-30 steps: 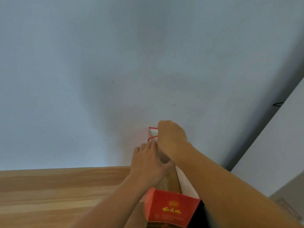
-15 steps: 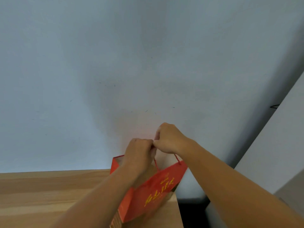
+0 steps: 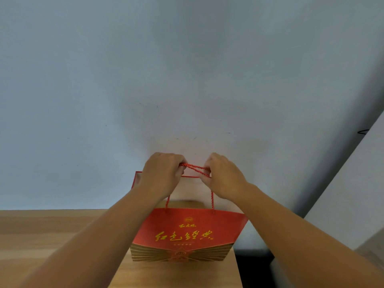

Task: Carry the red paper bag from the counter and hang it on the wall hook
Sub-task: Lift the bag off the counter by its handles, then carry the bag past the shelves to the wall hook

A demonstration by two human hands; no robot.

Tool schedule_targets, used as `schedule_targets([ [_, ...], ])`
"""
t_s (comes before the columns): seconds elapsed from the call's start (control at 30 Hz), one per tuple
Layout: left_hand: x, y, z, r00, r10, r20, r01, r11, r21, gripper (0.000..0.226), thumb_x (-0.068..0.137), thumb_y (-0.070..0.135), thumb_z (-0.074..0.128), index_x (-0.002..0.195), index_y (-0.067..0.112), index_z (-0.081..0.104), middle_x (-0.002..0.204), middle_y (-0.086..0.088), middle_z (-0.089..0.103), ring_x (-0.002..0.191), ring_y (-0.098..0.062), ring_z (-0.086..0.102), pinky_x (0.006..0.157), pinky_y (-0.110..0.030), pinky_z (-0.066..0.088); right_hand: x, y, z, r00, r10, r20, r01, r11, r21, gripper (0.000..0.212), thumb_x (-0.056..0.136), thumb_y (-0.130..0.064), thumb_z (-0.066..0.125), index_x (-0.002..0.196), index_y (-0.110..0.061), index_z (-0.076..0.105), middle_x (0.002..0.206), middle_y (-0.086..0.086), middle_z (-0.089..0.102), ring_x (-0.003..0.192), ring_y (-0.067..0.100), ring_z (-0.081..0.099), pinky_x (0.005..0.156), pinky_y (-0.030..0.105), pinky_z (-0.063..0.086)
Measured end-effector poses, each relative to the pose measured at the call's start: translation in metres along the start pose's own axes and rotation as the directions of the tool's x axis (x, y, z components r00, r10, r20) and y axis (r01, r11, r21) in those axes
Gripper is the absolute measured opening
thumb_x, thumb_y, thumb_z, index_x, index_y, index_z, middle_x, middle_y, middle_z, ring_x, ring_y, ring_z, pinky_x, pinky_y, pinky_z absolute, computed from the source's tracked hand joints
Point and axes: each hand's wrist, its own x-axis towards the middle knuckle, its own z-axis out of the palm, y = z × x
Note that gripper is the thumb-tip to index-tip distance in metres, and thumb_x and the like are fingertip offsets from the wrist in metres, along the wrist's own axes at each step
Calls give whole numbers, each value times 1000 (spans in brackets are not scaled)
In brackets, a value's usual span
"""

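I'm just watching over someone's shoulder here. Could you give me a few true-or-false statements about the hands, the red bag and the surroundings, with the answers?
1. Both hands grip the bag's rope handles. True: the left hand and right hand each close on the red rope handles.
2. The red paper bag already hangs from a hook. False: it is over the wooden counter, held by its handles.
3. The bag has gold lettering on its front. True.
4. The wall behind the bag is tiled. False: it is plain and pale.
5. One hand rests flat on the counter. False: both are raised at the handles.
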Motion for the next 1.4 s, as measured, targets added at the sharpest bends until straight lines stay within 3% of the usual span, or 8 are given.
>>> schedule_targets([
  [0.17,-11,-11,-8,998,-56,9,57,998,-5,18,97,23,57,104,25,74,91,8,79,88,-18,70,80,-38,55,-1,-8,2,999,-37,-6,37,979,201,33,91,-43,70,78,-13,67,75,3,66,72,24,62,72,39,51],
  [0.5,-70,-15,-38,958,-278,-75,277,960,-31,16,96,23,59,102,28,73,86,11,79,85,-12,70,75,-33,53,-18,-38,-2,974,-224,15,177,809,560,11,85,-34,80,85,-26,73,81,-5,72,81,12,68,81,41,59],
  [0.7,-149,-14,-86,868,-458,-191,467,884,-1,17,95,21,59,102,29,72,85,13,79,87,-8,70,73,-34,53,-39,-99,-2,899,-437,11,318,672,669,8,85,-29,81,82,-23,75,77,-5,73,79,11,68,70,13,51],
  [0.87,-233,-17,-132,777,-574,-259,605,794,57,16,94,25,59,101,29,73,87,10,77,85,-9,69,74,-40,54,-63,-171,12,817,-577,-6,407,568,715,5,87,-30,77,84,-27,75,77,-9,74,77,9,69,76,36,58],
  [1.0,-304,-10,-166,699,-610,-374,694,705,147,12,92,25,63,95,34,70,85,12,74,76,-3,62,58,-14,39,-94,-233,17,700,-714,-14,499,474,726,4,91,-33,73,87,-31,72,81,-11,73,83,7,68,81,42,59],
  [1.1,-352,1,-193,590,-668,-454,789,597,147,12,91,25,66,98,30,73,87,8,77,83,-16,69,59,-31,46,-123,-278,16,625,-780,-38,530,388,754,5,92,-28,72,89,-32,71,85,-12,72,84,6,67,82,40,59],
  [1.27,-433,14,-233,458,-676,-577,872,467,145,11,93,28,67,102,30,71,93,11,77,87,-11,70,66,-32,54,-177,-348,11,454,-883,-120,623,218,751,12,96,-24,67,106,-28,72,99,-13,70,93,6,65,85,36,57],
  [1.4,-482,24,-255,379,-679,-629,915,378,143,10,94,29,66,102,31,71,93,14,75,86,-5,67,60,-12,39,-215,-390,9,367,-911,-187,691,133,710,12,97,-22,67,106,-20,74,98,-7,75,87,7,67,78,25,56],
])
